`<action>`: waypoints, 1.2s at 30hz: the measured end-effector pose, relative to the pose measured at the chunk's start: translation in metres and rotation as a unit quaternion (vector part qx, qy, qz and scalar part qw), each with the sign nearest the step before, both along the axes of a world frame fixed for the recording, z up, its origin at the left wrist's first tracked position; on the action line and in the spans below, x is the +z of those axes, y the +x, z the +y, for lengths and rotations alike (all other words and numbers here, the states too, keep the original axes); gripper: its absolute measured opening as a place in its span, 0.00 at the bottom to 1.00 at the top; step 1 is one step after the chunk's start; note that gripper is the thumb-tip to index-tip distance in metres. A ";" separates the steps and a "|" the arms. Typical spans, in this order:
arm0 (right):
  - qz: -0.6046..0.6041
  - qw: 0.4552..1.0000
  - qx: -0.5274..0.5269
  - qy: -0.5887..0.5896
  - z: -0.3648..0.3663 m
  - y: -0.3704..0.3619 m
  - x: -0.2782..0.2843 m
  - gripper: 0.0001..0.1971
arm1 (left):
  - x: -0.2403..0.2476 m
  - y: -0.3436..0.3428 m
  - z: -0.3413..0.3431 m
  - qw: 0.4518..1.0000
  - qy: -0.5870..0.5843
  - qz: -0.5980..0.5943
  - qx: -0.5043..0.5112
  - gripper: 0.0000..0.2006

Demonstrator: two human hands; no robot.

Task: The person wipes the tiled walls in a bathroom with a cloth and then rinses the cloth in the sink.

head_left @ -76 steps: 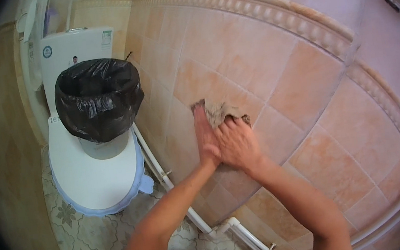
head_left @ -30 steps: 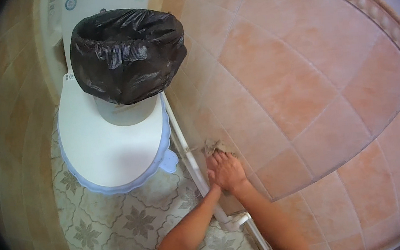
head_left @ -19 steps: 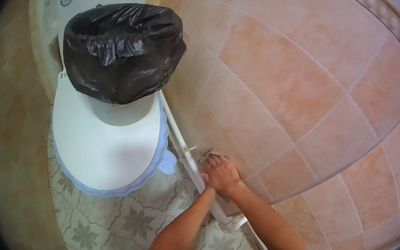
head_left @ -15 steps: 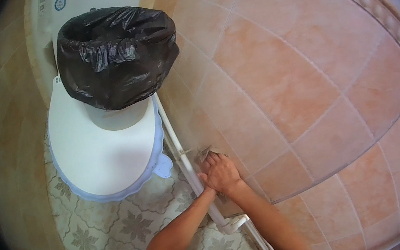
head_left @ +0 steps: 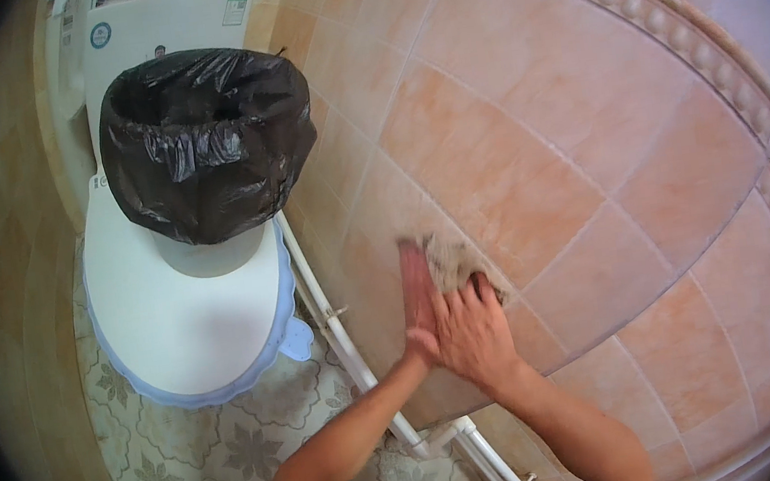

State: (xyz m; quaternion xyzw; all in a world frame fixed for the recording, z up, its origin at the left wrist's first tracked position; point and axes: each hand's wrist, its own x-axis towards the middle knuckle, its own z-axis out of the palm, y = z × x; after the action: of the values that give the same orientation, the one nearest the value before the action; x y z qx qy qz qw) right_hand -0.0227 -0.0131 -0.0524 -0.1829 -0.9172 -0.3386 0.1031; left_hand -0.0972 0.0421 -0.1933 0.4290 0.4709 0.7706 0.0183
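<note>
Both my hands press a small grey-brown rag (head_left: 453, 261) flat against the orange tiled wall (head_left: 585, 149). My left hand (head_left: 418, 294) lies edge-on with straight fingers at the rag's left side. My right hand (head_left: 473, 331) sits just right of it, fingers spread over the rag's lower part. Only the rag's upper edge shows past the fingers. The two hands touch each other at the wrist.
A white toilet (head_left: 187, 332) with its lid down stands at the left, carrying a bin lined with a black bag (head_left: 204, 138). A white pipe (head_left: 350, 350) runs along the wall's base. Patterned floor tiles (head_left: 192, 466) lie below. A beaded tile border (head_left: 666, 23) crosses the wall higher up.
My hands and the rag have moved up the wall from low down by the pipe. The view has tilted up, so the toilet sits further left.
</note>
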 end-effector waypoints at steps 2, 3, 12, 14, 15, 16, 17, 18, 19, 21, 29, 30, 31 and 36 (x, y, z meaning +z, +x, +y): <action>-0.050 0.998 -0.032 -0.022 -0.004 0.018 -0.007 0.30 | -0.020 0.023 -0.014 1.000 -0.013 -0.008 -0.020 0.28; -0.065 0.996 -0.031 -0.044 -0.002 0.025 -0.008 0.28 | -0.018 0.028 -0.021 0.999 -0.015 -0.008 -0.028 0.28; 0.051 0.998 -0.042 0.001 0.014 0.000 0.108 0.25 | 0.150 -0.022 -0.014 0.985 0.086 0.147 0.024 0.26; 0.177 0.977 0.027 0.114 0.014 -0.006 0.137 0.26 | 0.186 -0.029 -0.016 0.981 0.112 0.151 0.050 0.25; 0.179 0.977 0.028 0.114 0.012 -0.005 0.138 0.26 | 0.193 -0.029 -0.017 0.976 0.132 0.156 0.075 0.24; 0.163 0.974 0.023 0.156 0.011 -0.004 0.140 0.26 | 0.185 -0.032 -0.007 0.974 0.137 0.167 0.072 0.24; 0.146 0.969 0.018 0.197 0.011 -0.003 0.141 0.27 | 0.177 -0.032 -0.006 0.974 0.138 0.168 0.072 0.24; 0.106 0.981 -0.001 0.165 0.010 0.000 0.135 0.28 | 0.166 -0.032 -0.012 0.975 0.101 0.182 0.082 0.28; 0.105 0.980 -0.006 0.167 0.011 0.006 0.127 0.28 | 0.154 -0.024 -0.014 0.976 0.065 0.190 0.085 0.32; 0.037 0.987 0.012 0.157 0.011 0.012 0.117 0.28 | 0.137 -0.015 -0.021 0.975 0.092 0.181 0.085 0.30; 0.084 0.964 -0.010 0.252 0.023 0.000 0.160 0.24 | 0.200 -0.033 -0.019 0.971 0.102 0.204 0.078 0.28; 0.112 0.957 0.006 0.267 0.027 -0.002 0.171 0.23 | 0.217 -0.034 -0.017 0.974 0.105 0.182 0.081 0.28; 0.111 0.957 0.004 0.267 0.027 0.002 0.175 0.23 | 0.228 -0.029 -0.017 0.978 0.108 0.159 0.082 0.28; 0.067 0.961 -0.044 0.264 0.002 0.043 0.164 0.25 | 0.203 0.014 -0.030 0.971 0.127 0.188 0.077 0.28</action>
State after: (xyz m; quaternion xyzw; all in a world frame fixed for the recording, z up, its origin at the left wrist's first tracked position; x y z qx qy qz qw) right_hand 0.0199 -0.0109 0.1118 -0.2114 -0.7772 -0.5601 0.1936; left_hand -0.0837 0.0120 0.0097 0.5272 0.3963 0.7287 -0.1846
